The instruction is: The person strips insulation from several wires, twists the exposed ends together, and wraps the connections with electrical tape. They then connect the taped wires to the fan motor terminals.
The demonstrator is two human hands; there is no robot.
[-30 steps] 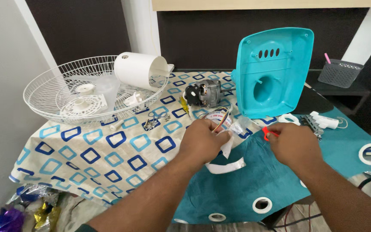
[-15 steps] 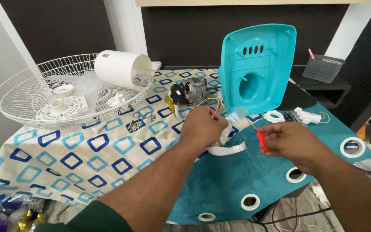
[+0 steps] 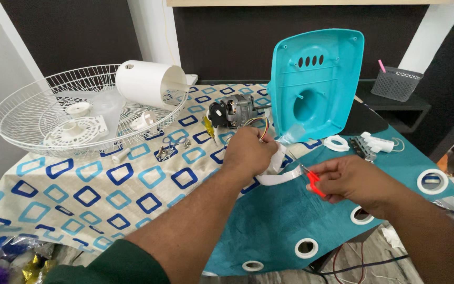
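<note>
— Entry: kind of place?
— A room in a home, used as a makeshift repair spot. Evidence: work surface draped with a patterned cloth (image 3: 80,194) of blue squares and a teal eyelet curtain (image 3: 290,221), not a bench.
— Further items?
— White wire fan guard (image 3: 22,113), small motor (image 3: 235,110), teal plastic housing (image 3: 316,79); grey mesh basket (image 3: 395,84) on a dark shelf; dark panelled wall.
</note>
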